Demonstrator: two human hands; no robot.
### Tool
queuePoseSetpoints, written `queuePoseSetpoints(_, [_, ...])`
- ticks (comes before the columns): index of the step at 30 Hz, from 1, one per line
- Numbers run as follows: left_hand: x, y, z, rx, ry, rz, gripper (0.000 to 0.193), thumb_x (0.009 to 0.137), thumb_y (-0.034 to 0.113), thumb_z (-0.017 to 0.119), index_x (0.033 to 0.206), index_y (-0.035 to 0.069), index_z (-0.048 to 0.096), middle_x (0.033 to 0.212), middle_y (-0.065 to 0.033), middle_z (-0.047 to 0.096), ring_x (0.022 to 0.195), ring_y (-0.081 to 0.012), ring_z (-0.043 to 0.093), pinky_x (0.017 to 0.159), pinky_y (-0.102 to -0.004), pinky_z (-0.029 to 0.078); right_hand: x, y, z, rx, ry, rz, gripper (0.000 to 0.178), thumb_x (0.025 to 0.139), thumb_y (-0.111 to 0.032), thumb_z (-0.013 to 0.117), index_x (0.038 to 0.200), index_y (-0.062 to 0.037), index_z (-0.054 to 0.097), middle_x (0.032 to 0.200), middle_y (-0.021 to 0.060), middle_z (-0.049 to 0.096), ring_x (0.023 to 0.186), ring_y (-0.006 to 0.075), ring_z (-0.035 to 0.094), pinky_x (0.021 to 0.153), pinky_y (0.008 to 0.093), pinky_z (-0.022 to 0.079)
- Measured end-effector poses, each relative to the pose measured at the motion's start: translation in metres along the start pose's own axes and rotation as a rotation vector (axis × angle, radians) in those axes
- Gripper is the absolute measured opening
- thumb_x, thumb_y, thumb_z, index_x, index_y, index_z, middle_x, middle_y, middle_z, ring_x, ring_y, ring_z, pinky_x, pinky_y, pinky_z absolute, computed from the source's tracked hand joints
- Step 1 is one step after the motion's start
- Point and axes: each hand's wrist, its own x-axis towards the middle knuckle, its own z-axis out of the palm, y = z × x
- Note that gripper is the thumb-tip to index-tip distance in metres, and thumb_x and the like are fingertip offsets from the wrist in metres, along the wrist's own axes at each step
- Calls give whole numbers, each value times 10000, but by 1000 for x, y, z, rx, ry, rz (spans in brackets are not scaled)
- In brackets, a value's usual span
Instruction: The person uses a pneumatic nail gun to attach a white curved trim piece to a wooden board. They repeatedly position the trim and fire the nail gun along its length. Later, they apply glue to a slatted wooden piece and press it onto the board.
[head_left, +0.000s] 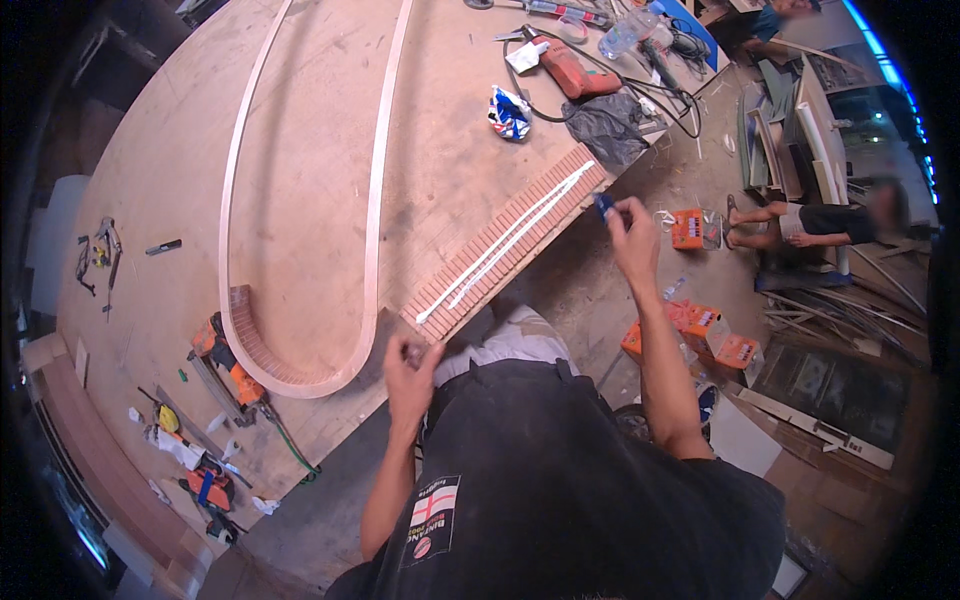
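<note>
A slatted wooden strip (480, 238) lies along the near right edge of the table, with two long lines of white glue (520, 232) running down it. My right hand (636, 240) is beyond the strip's far right end, off the table edge, closed on a small dark blue piece (603, 202) whose kind I cannot make out. By the strip's near left end is my left hand (408, 378), its fingers curled together; whatever is in them, if anything, is hidden. Left of it a long rounded wooden frame (372, 230) stands on the table, with slatted lining (250, 330) inside its curved end.
A red power drill (575, 70), a black plastic bag (610, 128) and a crumpled packet (509, 114) lie at the back right. An orange power tool (240, 375) sits by the frame's curve. Orange boxes (700, 325) stand on the floor; a person (830, 222) sits farther right.
</note>
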Motion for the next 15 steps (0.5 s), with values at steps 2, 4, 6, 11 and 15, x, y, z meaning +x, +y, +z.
queuePoseSetpoints(2, [-2, -42, -12, -27, 37, -46, 339, 900, 122, 808, 1108, -35, 592, 1026, -61, 604, 857, -125, 569, 755, -269, 500, 32, 24, 10, -24, 20, 53, 233, 935, -183, 695, 1127, -52, 716, 915, 165, 751, 874, 355, 736, 766, 436, 550])
queuePoseSetpoints(4, [-4, -52, -9, -164, 100, -107, 392, 923, 129, 789, 1193, -61, 577, 1054, -82, 623, 888, -123, 585, 798, -271, 522, 61, 41, 21, -74, 30, 75, 279, 937, -210, 691, 1178, -75, 727, 977, 176, 764, 933, 371, 739, 807, 452, 556])
queuePoseSetpoints(6, [0, -59, -2, -279, 117, -104, 477, 971, 137, 738, 1327, -105, 533, 1153, -138, 655, 1001, -143, 634, 873, -291, 558, 82, 52, 33, -98, -5, 119, 297, 941, -230, 683, 1201, -95, 735, 1013, 187, 764, 967, 384, 734, 840, 463, 555])
queuePoseSetpoints(11, [30, -76, 10, -520, 98, -237, 438, 1020, 195, 686, 1350, -53, 541, 1183, -147, 686, 1048, -192, 687, 928, -316, 578, 103, 69, 44, -172, -43, 87, 267, 935, -236, 683, 1153, -106, 765, 1058, 180, 753, 1005, 386, 718, 876, 470, 550])
queuePoseSetpoints(15, [35, -80, 12, -669, 114, -326, 274, 1036, 219, 671, 1212, 14, 627, 1092, -86, 731, 1012, -179, 706, 903, -328, 581, 107, 51, 47, -312, 23, -26, 247, 929, -237, 681, 1123, -119, 778, 1079, 147, 730, 1032, 377, 700, 888, 484, 548])
